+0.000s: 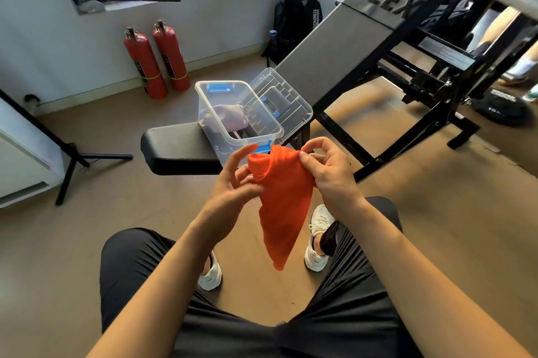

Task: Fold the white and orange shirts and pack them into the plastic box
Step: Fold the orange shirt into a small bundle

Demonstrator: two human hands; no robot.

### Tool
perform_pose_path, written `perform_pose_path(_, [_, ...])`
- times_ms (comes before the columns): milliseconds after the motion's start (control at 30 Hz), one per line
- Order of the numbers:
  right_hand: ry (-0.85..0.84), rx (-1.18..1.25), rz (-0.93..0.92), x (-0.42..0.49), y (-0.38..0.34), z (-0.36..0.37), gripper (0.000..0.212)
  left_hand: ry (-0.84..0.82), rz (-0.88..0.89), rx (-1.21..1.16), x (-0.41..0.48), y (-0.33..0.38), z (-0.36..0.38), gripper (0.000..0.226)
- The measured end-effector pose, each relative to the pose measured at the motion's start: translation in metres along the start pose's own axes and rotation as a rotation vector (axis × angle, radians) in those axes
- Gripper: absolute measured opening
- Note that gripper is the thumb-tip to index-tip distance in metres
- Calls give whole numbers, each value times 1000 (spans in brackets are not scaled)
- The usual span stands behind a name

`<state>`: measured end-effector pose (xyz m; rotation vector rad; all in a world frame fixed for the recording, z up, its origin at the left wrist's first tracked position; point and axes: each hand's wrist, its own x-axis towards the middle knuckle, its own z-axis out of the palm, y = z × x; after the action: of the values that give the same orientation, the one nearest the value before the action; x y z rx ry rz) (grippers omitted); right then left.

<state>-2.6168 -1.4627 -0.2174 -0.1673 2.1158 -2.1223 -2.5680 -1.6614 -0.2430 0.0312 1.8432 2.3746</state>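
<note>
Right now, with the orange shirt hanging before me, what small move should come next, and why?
Probably pinch its other top corner with the left hand and spread the orange shirt wide: it hangs bunched to a point, pinched by the right hand, too loose for the plastic box.

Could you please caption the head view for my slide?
Right hand pinches an orange shirt, left hand touching it, near a clear plastic box.

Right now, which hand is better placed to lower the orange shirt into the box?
Right, probably. The right hand pinches the orange shirt at its top corner, so the cloth hangs from it; the left hand only rests loose fingers against the side. The plastic box sits ahead.
</note>
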Motion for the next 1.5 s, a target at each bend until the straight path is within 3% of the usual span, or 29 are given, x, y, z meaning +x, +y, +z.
perform_pose_path(33, [5,14,1,0,0,0,3,-38,18,14,-2,-4,0,69])
perform_pose_path(100, [20,39,8,0,0,-2,4,15,50,16,-3,-10,2,70])
perform_pose_path(267, [17,108,41,-3,1,-4,7,211,59,72,1,-8,8,28])
perform_pose_path(400, [-102,136,51,-9,-1,-7,9,296,85,106,10,2,9,11])
perform_pose_path(500, [-179,164,22,-13,-2,-9,12,264,71,125,15,12,10,10])
perform_pose_path(633, [-147,176,-3,-12,-4,-10,14,167,84,117,12,14,4,32])
perform_pose_path(767, [-70,100,4,-7,0,-13,19,191,171,163,11,11,4,14])
perform_pose_path(867, [-58,92,3,-4,2,-17,18,151,168,262,12,13,-4,15])
perform_pose_path(967, [-107,54,-27,-5,-2,-21,21,105,81,241,13,19,-16,15])
perform_pose_path(1100, [-101,-86,-113,-1,-7,-17,22,72,-53,102,21,36,-17,38])
perform_pose_path(1367, [-45,-414,-300,19,-21,-5,11,163,-55,178,42,63,-8,21])
perform_pose_path(1500, [-49,-437,-327,21,-15,-3,11,271,129,348,45,66,-11,18])
